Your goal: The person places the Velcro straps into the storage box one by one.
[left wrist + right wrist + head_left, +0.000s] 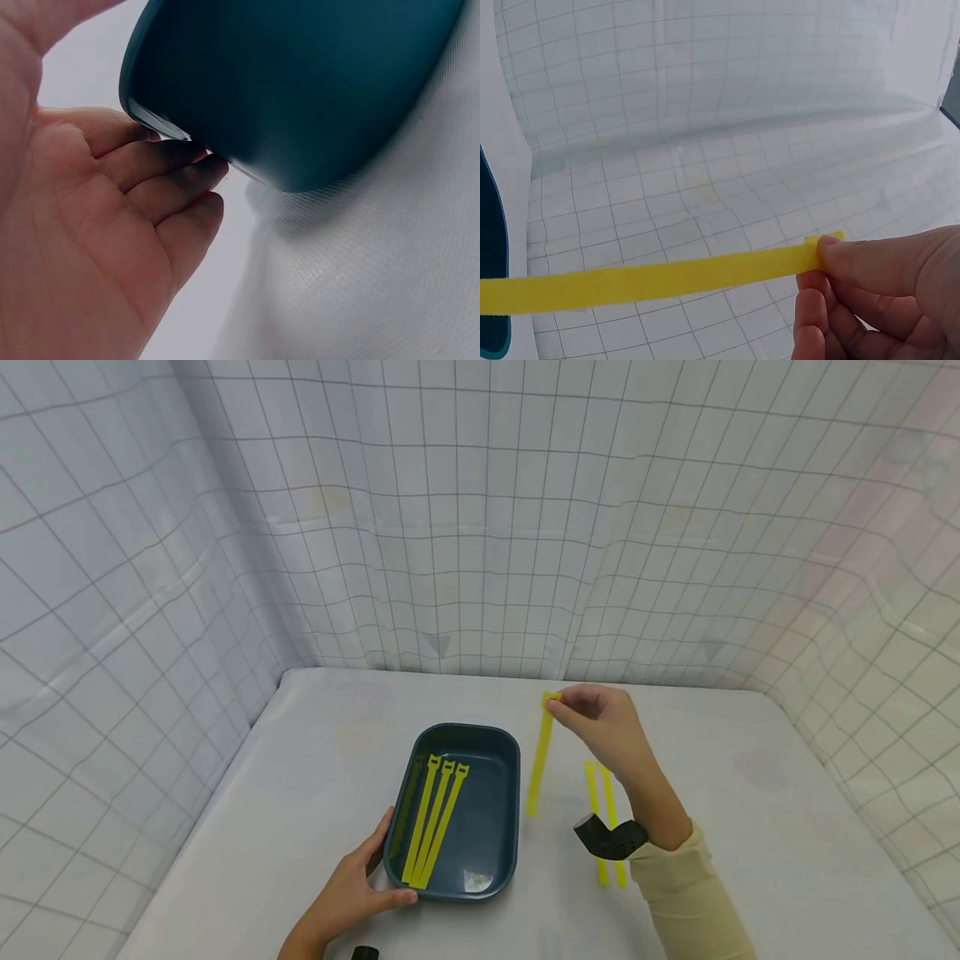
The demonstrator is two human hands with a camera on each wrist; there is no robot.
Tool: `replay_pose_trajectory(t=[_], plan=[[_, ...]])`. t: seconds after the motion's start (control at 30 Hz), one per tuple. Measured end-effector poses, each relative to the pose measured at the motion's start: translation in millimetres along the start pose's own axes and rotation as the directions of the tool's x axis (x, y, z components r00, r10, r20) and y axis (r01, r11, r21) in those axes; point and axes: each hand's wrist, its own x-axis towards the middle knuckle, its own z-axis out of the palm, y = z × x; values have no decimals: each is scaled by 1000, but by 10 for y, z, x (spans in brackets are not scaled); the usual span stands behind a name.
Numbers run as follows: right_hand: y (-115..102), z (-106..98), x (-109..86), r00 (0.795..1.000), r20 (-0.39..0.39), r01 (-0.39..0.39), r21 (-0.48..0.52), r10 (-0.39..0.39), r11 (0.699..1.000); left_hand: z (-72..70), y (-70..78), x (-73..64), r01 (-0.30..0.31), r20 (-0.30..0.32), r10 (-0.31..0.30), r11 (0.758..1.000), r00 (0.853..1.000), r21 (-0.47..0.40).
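Note:
A dark teal tray [491, 827] stands on the table with three yellow hook-and-loop cable ties [435, 827] lying lengthwise in its left half. My left hand [351, 885] grips the tray's near left corner, thumb at the near rim and fingers along the left side; the left wrist view shows these fingers [176, 180] against the tray's wall. Right of the tray, my right hand [603, 722] pinches the slotted head of another yellow cable tie [540, 764] between thumb and fingers. That tie hangs downward in the head view and stretches leftward in the right wrist view [645, 281].
Two more yellow cable ties [611, 802] lie on the white table [750, 827] below my right forearm, partly covered by the black wrist camera [611, 839]. White grid-patterned curtains [487, 527] enclose the table at the back and both sides.

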Motion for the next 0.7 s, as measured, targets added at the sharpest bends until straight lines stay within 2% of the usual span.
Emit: replay_pose_trajectory(t=[0.3, 0.7], plan=[[18, 98, -36, 1000, 9, -11, 86, 10, 996, -2, 1, 2, 8, 4, -8, 1000, 1000, -18], [120, 324, -95, 998, 62, -21, 104, 15, 994, 3, 1, 2, 11, 5, -11, 1000, 1000, -15]])
